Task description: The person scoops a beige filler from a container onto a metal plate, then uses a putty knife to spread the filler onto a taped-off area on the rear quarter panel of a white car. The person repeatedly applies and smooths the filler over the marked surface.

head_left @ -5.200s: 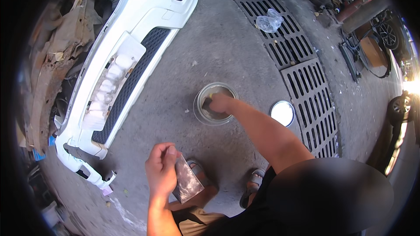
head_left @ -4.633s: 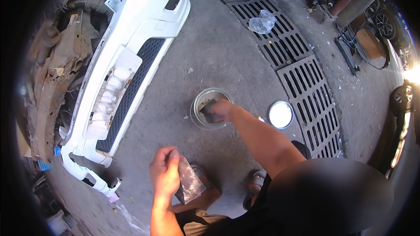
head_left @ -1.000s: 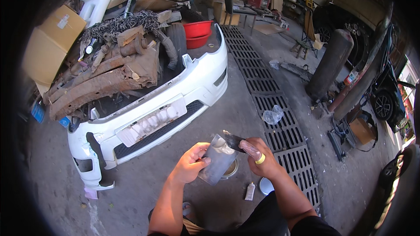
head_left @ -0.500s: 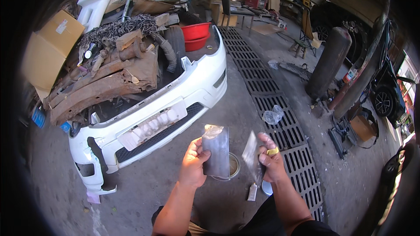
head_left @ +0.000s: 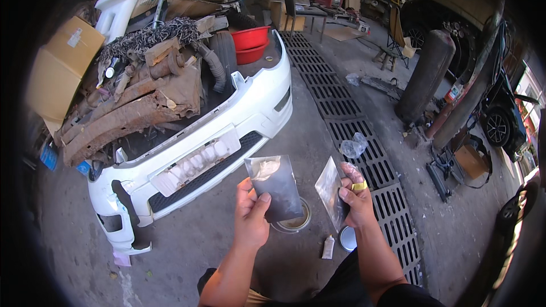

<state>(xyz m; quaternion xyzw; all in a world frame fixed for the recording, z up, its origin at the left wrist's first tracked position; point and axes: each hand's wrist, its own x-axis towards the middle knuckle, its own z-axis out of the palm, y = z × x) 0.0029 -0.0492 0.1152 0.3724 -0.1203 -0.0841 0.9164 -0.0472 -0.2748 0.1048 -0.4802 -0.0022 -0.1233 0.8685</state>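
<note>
My left hand [head_left: 251, 220] grips a flat grey putty spreader [head_left: 280, 198], thumb across its face. A lump of beige putty [head_left: 265, 169] sits on that spreader's upper end. In my right hand [head_left: 358, 206] is a second thin metal spreader [head_left: 328, 192], tilted toward the first with a gap between them. A yellow band wraps one right finger. Below the spreaders, an open round can [head_left: 306, 220] stands on the floor, partly hidden by the left spreader. Beside it lie a small white tube [head_left: 328, 248] and a round pale-blue lid [head_left: 348, 239].
A white car bumper [head_left: 273, 112] rests on the floor at left, before a heap of rusty metal parts [head_left: 131, 113]. Red basins [head_left: 250, 38] stand behind it. A slotted drain grate [head_left: 352, 131] runs along the right, with crumpled plastic [head_left: 354, 146] on it. A dark cylinder [head_left: 426, 77] stands farther right.
The left spreader has tipped leftward at its top, with its putty showing more fully. The right spreader has turned so more of its face shows. Both hands keep their grip.
</note>
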